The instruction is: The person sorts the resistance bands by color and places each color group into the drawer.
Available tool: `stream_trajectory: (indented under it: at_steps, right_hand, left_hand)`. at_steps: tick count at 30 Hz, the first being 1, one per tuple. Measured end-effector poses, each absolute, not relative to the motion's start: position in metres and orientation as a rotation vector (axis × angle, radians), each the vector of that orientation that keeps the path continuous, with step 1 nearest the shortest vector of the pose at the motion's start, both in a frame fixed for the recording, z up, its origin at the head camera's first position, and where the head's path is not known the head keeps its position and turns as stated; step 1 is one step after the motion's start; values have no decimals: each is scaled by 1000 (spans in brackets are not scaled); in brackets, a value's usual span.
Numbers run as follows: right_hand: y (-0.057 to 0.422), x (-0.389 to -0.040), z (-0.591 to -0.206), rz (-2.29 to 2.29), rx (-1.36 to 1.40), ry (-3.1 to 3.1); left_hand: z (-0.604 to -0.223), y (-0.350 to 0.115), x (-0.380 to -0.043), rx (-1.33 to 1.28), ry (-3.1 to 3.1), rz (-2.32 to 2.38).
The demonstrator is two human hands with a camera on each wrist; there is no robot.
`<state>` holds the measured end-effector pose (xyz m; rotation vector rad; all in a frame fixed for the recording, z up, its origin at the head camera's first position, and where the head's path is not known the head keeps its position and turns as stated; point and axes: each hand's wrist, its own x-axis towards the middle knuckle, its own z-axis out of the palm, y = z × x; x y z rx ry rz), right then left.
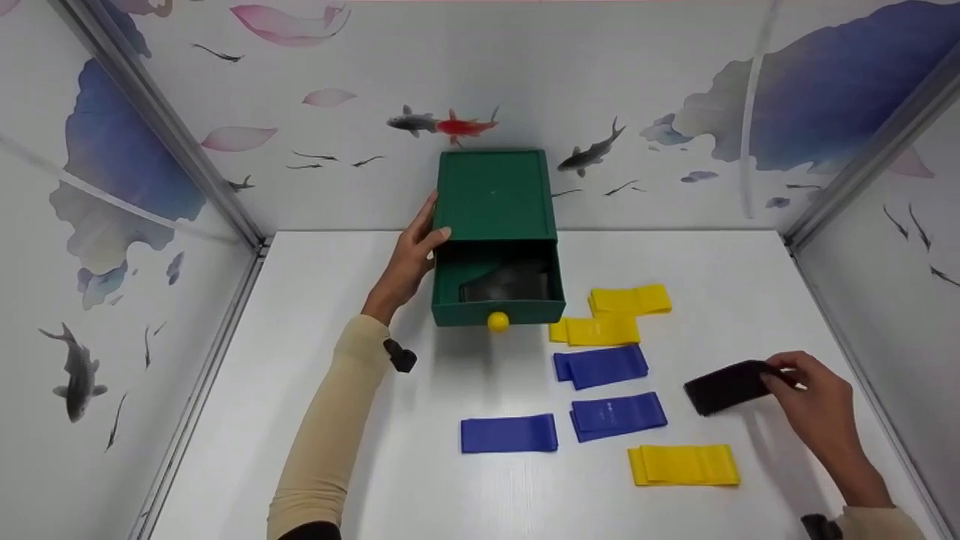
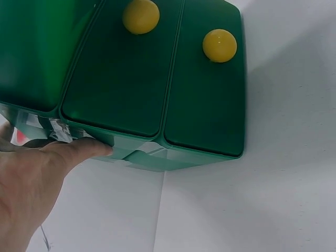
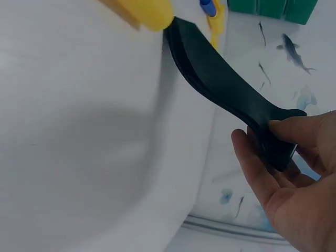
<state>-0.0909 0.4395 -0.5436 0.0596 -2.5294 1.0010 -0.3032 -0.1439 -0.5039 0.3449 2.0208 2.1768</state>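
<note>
A green drawer cabinet (image 1: pixel 495 196) stands at the back of the table, its top drawer (image 1: pixel 498 313) pulled out with a yellow knob in front. Inside the drawer lies a black folded band (image 1: pixel 510 283). My left hand (image 1: pixel 409 259) rests against the cabinet's left side; in the left wrist view its extended thumb (image 2: pixel 86 149) lies along the side wall. At the right, my right hand (image 1: pixel 817 397) pinches one end of another black folded band (image 1: pixel 727 386) between thumb and fingers. That band (image 3: pixel 220 79) extends past the fingertips, its layers bowed in the right wrist view.
Blue folded bands (image 1: pixel 619 415) and yellow folded bands (image 1: pixel 684 465) lie spread on the white table (image 1: pixel 405 472), between the cabinet and my right hand. Two closed drawers with yellow knobs (image 2: pixel 219 45) show in the left wrist view. Patterned walls (image 1: pixel 337 187) enclose the table's back and sides.
</note>
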Motion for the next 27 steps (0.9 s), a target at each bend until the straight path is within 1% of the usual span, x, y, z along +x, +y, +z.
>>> stream_trajectory:
  at_steps: [7,21,27]
  right_hand:
    - [416,-116,-508,995,203,-2471]
    - [370,-153,-451,1057,343,-2367]
    - [346,-175,-428,1053,413,-2330]
  left_hand:
    - [-506,-145,-304,338,2023,2170]
    - [-504,-142,-305,328,2014,2171]
    - [-505,-143,-303,331,2027,2173]
